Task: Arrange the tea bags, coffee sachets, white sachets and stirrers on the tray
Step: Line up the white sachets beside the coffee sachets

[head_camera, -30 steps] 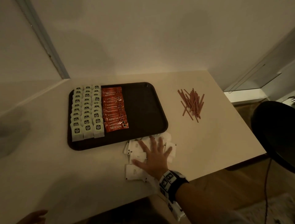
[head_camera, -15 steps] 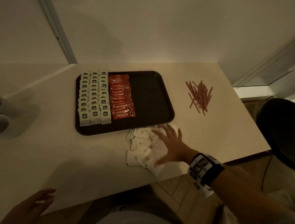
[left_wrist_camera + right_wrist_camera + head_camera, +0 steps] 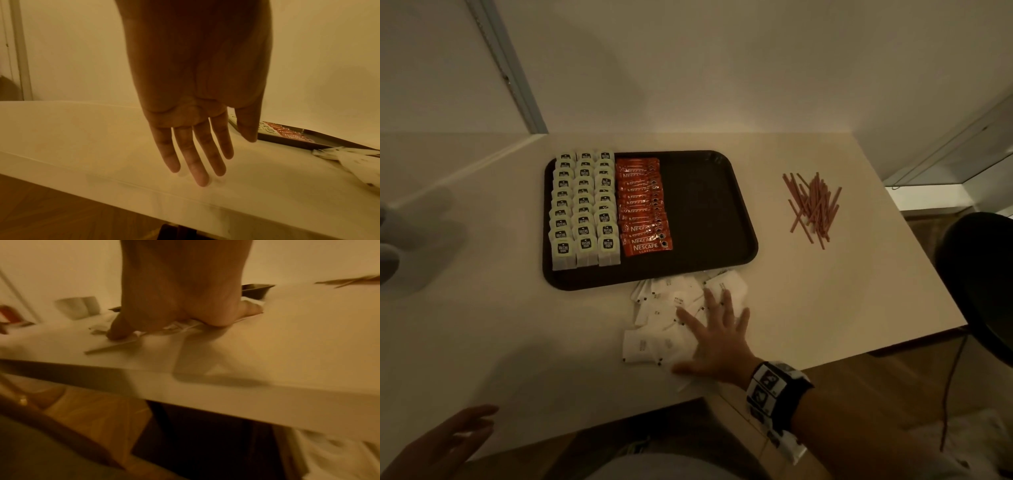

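Since a second ago the right hand (image 3: 717, 337) has slid toward the near edge of the bench (image 3: 825, 308), fingers spread wide and flat, pressing on the loose heap of white sachets (image 3: 664, 315); the heap now sits more bunched, just off the near rim of the tray (image 3: 709, 212). Its heel and thumb pin the sachets in the right wrist view, which is blurred. The left hand (image 3: 445, 442) has come further into sight at the bench's near edge, fingers straight and loose, holding nothing. On the tray, tea bags (image 3: 583, 209) fill three rows at the left, with coffee sachets (image 3: 643, 209) stacked beside them. Stirrers (image 3: 813, 207) lie in a loose pile on the bench, well right of the tray.
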The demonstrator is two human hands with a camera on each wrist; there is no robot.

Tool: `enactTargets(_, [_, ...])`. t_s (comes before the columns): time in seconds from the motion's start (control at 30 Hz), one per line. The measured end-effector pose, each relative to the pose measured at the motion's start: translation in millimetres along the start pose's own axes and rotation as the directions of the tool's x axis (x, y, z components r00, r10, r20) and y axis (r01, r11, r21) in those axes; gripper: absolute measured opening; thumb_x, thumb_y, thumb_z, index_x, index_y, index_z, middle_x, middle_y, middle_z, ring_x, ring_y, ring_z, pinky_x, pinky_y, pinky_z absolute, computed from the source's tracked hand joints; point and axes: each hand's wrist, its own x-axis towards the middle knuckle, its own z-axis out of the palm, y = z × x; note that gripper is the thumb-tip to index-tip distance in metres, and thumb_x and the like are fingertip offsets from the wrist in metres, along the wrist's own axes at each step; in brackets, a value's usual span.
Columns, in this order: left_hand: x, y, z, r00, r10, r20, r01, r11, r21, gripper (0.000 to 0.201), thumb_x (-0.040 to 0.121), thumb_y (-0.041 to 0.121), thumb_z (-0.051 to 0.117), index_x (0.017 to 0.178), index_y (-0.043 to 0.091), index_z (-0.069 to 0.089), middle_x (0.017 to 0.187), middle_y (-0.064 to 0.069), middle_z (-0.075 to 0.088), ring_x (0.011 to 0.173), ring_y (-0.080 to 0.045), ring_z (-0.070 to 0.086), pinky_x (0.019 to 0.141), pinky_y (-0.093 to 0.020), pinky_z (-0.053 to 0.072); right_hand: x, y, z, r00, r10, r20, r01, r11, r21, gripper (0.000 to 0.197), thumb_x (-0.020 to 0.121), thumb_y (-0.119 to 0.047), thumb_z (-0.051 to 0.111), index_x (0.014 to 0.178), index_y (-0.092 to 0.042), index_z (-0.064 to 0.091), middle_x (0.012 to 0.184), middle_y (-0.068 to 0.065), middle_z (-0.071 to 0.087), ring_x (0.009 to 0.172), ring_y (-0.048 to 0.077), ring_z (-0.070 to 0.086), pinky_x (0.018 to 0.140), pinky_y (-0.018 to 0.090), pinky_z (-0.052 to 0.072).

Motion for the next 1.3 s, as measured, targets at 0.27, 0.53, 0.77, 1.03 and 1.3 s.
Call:
enactTargets(0.27, [-25,76,-1,0.998,0.068,-0.007,-0.067,0.997,0.033,0.036,0.062,0.069,0.060,0.093,0.052,0.068,0.093,0.010,0.073,0.087,-0.019,0.068,0.083,-0.043,0.048,8,-61,-11,0.996,-0.080,0.037,0.072,0.979,0.189,0.101,0.066,-0.083,0.048,0.138,-0.054,-0.018,0.150,0.000,-0.034,0.132,0.035,-0.037,0.099,0.070,-0.020])
enactTargets(0.53, [-25,145,12,0.971,0.233,0.046,-0.238,0.954,0.182,0.024,0.090,0.021,0.061,0.103,0.040,0.062,0.096,0.014,0.070,0.083,0.002,0.065,0.074,-0.017,0.046,29,19,-31,0.965,0.121,-0.234,-0.084,0.983,0.164,0.098,0.073,-0.084,0.016,0.146,-0.020,0.016,0.154,0.005,0.017,0.143,0.026,0.012,0.114,0.047,0.018])
enactTargets(0.77, [-26,154,18,0.962,0.262,0.077,-0.273,0.939,0.208,0.021,0.092,0.026,0.057,0.107,0.041,0.058,0.102,0.016,0.065,0.090,0.000,0.061,0.076,-0.018,0.045,25,15,-36,0.982,0.115,-0.149,-0.061,0.945,0.322,0.109,0.059,-0.084,0.053,0.145,-0.028,0.017,0.152,-0.003,0.014,0.139,0.022,0.016,0.111,0.048,0.025])
enactTargets(1.03, [-34,139,18,0.968,0.245,0.061,-0.251,0.956,0.153,0.022,0.090,0.017,0.061,0.103,0.035,0.063,0.099,0.007,0.069,0.081,0.001,0.065,0.069,-0.008,0.043,40,7,-50,0.990,-0.137,-0.005,0.136,0.985,-0.107,0.113,0.058,-0.064,0.074,0.139,-0.058,-0.005,0.154,0.001,0.008,0.140,0.033,0.009,0.106,0.058,0.028])
enactTargets(1.3, [-34,126,7,0.972,0.234,0.005,-0.233,0.965,0.120,0.049,0.089,0.018,0.062,0.101,0.064,0.051,0.094,0.012,0.069,0.078,0.011,0.062,0.067,-0.005,0.042,47,11,-53,0.998,-0.040,-0.057,0.053,0.967,0.249,0.060,0.067,-0.032,0.081,0.115,-0.028,0.046,0.132,0.001,0.036,0.122,0.023,0.031,0.099,0.035,0.038])
